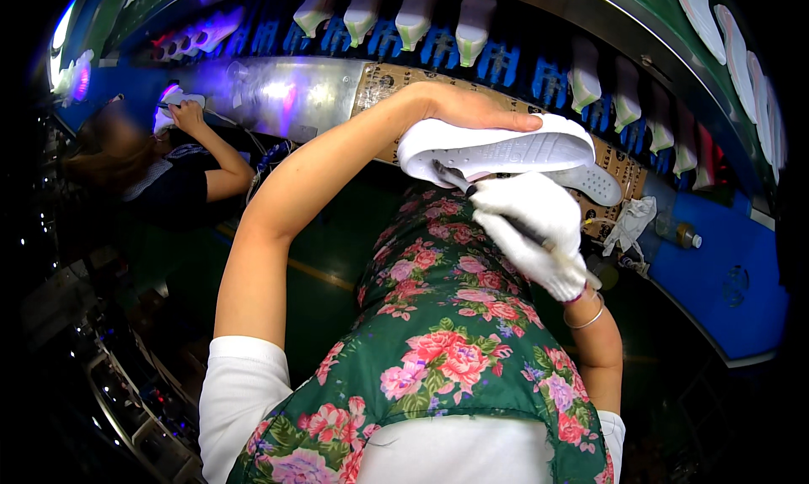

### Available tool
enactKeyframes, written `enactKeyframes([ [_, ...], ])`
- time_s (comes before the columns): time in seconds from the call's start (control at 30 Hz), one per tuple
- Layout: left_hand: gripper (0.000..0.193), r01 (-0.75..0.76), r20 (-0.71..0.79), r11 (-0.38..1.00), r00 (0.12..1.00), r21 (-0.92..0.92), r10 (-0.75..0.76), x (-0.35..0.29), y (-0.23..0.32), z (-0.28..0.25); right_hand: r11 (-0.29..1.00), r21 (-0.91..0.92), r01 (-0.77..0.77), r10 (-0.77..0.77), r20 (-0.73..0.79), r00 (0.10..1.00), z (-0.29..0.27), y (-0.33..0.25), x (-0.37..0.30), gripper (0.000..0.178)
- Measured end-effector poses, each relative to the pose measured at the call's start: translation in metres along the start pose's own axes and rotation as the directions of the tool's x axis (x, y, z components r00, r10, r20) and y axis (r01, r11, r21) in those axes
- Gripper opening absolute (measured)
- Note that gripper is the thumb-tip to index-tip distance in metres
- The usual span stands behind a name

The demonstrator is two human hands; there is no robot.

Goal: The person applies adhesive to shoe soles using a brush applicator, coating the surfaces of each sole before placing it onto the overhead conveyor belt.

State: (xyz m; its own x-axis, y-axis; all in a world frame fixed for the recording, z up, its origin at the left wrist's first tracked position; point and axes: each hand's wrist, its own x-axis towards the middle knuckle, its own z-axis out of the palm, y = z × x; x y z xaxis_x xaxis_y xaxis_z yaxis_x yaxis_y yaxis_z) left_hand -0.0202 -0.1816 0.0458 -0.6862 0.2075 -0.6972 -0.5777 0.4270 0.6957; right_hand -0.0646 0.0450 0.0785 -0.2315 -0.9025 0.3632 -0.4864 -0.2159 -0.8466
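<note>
A white shoe sole with a raised rim and a dotted inner face is tilted toward me. My bare left hand grips its far rim, the thumb lying along the top edge; the other fingers are hidden behind it. In a white glove, my right hand is closed round the handle of a small brush. The dark bristles reach the inside of the sole's near edge at its left end. Just right of the sole lies a grey perforated sole, partly covered by it.
Cardboard covers part of the metal bench. Beyond, several soles hang on a rack with blue holders. To the right are a crumpled white cloth, a bottle and a blue surface. A co-worker works at left.
</note>
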Motion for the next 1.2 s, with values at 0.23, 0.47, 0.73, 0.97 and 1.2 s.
enactKeyframes([
  [0.23,0.095,0.037,-0.159,0.98,0.985,-0.194,-0.068,-0.024,0.007,-0.004,0.96,0.253,-0.12,0.149,-0.097,0.984,0.01,-0.004,-0.005,0.019],
  [0.47,0.094,-0.237,-0.182,0.103,0.907,-0.966,0.379,-0.002,-0.048,0.036,0.59,0.761,-0.269,0.663,-0.267,0.699,0.001,0.007,-0.011,0.02],
  [0.73,0.05,-0.527,-0.527,-0.001,0.85,-0.85,0.021,0.014,-0.028,0.094,0.944,0.227,-0.24,0.313,-0.382,0.87,-0.023,0.02,0.009,0.02],
  [0.97,0.053,-0.528,-0.507,0.303,0.849,-0.794,0.15,-0.002,-0.05,0.099,0.995,-0.047,-0.085,0.072,-0.236,0.969,-0.028,0.007,0.014,0.014],
  [1.2,0.075,-0.399,-0.612,-0.492,0.672,-0.774,0.417,-0.03,-0.022,0.103,0.997,-0.018,-0.072,0.063,-0.319,0.946,-0.024,-0.005,-0.005,0.021],
])
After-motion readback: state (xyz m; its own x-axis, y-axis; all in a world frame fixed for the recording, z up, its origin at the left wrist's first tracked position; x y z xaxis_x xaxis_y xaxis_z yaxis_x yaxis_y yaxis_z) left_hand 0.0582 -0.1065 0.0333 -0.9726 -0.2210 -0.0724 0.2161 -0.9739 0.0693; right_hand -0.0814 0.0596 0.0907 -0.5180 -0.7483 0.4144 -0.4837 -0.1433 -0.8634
